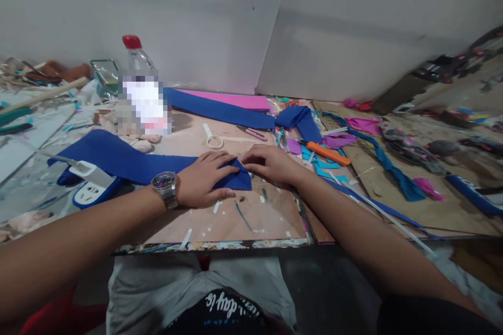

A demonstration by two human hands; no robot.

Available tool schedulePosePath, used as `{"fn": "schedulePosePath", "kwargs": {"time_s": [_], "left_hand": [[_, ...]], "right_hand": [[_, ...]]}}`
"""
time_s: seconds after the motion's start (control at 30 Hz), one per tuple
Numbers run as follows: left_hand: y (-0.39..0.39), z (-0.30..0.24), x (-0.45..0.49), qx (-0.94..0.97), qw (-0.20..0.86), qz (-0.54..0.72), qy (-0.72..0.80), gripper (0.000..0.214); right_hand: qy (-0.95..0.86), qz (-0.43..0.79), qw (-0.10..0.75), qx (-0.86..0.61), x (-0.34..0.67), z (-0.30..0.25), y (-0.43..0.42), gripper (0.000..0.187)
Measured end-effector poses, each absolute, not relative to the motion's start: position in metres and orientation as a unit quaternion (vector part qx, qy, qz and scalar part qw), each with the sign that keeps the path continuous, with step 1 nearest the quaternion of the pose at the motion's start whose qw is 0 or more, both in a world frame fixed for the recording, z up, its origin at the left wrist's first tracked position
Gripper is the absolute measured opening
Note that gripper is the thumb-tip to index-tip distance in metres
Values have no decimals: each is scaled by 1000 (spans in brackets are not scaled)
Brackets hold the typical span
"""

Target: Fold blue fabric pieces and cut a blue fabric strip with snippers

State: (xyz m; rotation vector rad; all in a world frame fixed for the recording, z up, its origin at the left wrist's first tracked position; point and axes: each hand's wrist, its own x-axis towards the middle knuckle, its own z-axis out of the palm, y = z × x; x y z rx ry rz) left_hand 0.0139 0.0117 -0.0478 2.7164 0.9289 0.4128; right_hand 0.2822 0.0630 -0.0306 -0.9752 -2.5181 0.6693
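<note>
A long blue fabric strip (129, 162) runs across the work table from the left, its right end turned over into a pointed fold. Flat on this strip rests my left hand (208, 175), fingers stretched out and a watch on the wrist. At the folded tip, my right hand (271, 162) has its fingers curled and pressed together against the edge of the strip. Part of the fold is hidden under my left fingers. Just behind the hands lie a small roll of tape (215, 142) and a slim pink tool (254, 133).
Another blue strip (223, 110) and a pink strip (236, 100) lie along the wall. An orange cutter (327, 152) sits among scraps at right. To the left are a power strip (94, 188), a red-capped bottle (131, 42) and a blurred bright screen (145, 102).
</note>
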Motion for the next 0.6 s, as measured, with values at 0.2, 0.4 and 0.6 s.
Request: {"fn": "schedulePosePath", "kwargs": {"time_s": [0.2,0.4,0.6], "left_hand": [[12,-49,14,931,109,139,318,67],[13,-49,13,930,115,146,316,67],[13,-49,13,933,108,146,311,68]], "right_hand": [[-882,245,189,-354,280,-31,60,17],[-860,291,189,-374,277,-32,56,19],[-848,305,205,-382,272,-31,51,20]]}}
